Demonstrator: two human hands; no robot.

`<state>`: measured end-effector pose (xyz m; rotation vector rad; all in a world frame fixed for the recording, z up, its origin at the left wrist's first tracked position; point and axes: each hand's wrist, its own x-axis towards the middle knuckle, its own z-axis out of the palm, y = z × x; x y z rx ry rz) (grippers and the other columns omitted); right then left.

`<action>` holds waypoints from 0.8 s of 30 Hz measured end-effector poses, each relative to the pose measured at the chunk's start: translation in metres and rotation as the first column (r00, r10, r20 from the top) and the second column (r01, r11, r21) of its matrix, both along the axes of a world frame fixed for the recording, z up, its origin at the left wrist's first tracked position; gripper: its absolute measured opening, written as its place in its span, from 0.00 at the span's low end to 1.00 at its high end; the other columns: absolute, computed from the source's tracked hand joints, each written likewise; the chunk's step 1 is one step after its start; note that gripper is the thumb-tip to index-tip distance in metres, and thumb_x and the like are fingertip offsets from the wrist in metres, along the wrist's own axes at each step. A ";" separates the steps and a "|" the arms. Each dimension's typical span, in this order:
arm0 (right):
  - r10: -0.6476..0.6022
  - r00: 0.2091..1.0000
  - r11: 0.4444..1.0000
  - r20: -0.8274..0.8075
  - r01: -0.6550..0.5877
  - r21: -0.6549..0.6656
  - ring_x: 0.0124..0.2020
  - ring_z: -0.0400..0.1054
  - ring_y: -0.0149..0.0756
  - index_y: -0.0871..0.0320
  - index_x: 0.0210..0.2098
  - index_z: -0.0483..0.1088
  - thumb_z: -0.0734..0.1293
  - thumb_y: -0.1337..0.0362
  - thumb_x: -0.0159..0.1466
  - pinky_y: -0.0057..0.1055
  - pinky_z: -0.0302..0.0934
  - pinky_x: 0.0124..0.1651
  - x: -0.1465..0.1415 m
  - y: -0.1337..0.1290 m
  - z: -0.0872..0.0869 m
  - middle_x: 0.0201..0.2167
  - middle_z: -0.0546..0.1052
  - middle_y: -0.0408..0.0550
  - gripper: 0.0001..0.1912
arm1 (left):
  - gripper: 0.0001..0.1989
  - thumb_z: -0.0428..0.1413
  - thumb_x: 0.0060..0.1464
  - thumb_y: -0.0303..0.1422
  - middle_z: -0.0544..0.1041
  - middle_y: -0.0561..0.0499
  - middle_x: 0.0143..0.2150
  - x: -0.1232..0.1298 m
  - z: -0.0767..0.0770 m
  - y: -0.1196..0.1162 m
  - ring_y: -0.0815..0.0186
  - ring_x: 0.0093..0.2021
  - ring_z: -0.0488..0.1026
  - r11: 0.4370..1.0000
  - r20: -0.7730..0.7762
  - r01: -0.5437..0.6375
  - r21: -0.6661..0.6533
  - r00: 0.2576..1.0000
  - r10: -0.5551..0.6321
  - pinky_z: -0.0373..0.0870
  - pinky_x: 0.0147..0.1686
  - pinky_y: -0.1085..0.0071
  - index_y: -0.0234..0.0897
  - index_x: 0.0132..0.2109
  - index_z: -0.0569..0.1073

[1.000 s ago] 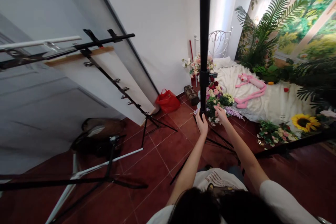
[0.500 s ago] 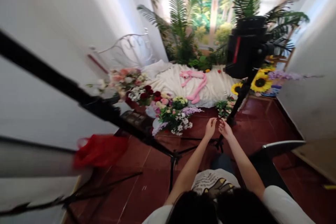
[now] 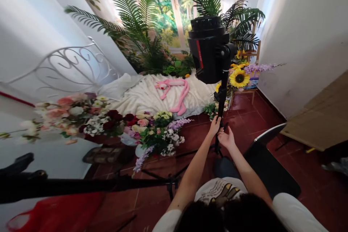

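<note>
A black studio light stands upright on a slim black light stand in front of me. My left hand is closed around the stand's pole, below a dark clamp joint. Just right of and lower than it, my right hand is turned palm up beside the pole. Its thumb stands apart from its fingers, and the fingertips reach to the pole. Whether they press on it I cannot tell.
A bed with a cream blanket and a pink plush toy lies beyond. Artificial flowers line its front. A black boom pole crosses lower left above a red bag. A black chair stands right.
My view has swung right and sharpened. My hands, earlier raised close together in front of the stand, are now at the pole, and my left hand has taken hold of it.
</note>
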<state>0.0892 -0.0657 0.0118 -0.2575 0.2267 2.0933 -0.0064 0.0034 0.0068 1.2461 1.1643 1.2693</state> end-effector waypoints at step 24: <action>-0.690 0.016 0.722 0.723 -0.047 0.690 0.50 0.71 0.38 0.57 0.46 0.69 0.78 0.59 0.45 0.38 0.64 0.55 0.012 0.048 0.077 0.47 0.76 0.54 0.30 | 0.26 0.49 0.56 0.52 0.76 0.43 0.45 0.005 -0.006 0.000 0.62 0.45 0.73 0.989 -0.050 -0.083 0.122 0.995 0.089 0.68 0.48 0.67 0.35 0.47 0.73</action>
